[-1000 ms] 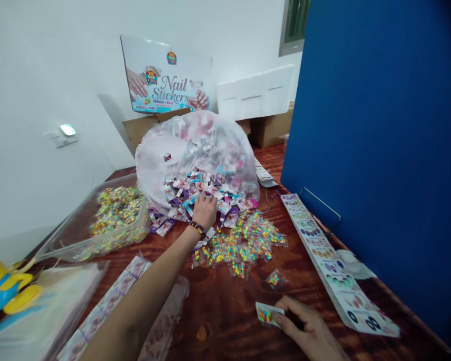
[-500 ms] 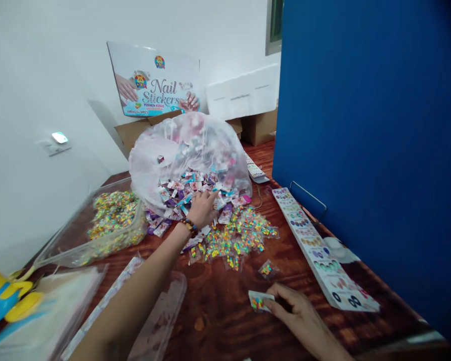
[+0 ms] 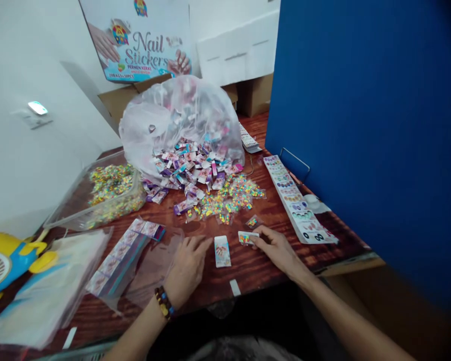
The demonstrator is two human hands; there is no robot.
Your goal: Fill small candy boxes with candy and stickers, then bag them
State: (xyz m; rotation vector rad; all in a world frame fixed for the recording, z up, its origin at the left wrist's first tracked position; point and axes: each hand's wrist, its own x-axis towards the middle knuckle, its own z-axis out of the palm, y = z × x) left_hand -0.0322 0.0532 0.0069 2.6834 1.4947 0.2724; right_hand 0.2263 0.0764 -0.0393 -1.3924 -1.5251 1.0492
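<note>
bracelet [image 3: 164, 303]: on my left wrist [image 3: 158, 310], a string of round beads, dark brown with yellow ones mixed in
my arms [image 3: 355, 321]: both bare as far as I can see
my clothes [image 3: 244, 351]: a mottled grey patch at my front, dark around it

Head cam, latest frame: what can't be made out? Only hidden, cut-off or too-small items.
Head view:
Small packet: the right hand covers its end; the print is too small to read.
White card: the print is too small to read.
Clear plastic bag: the film blurs the contents.
Nail Stickers display board: the top edge of the frame cuts it off.
Yellow-and-blue object: the left edge cuts it off, so its kind is unclear.
</note>
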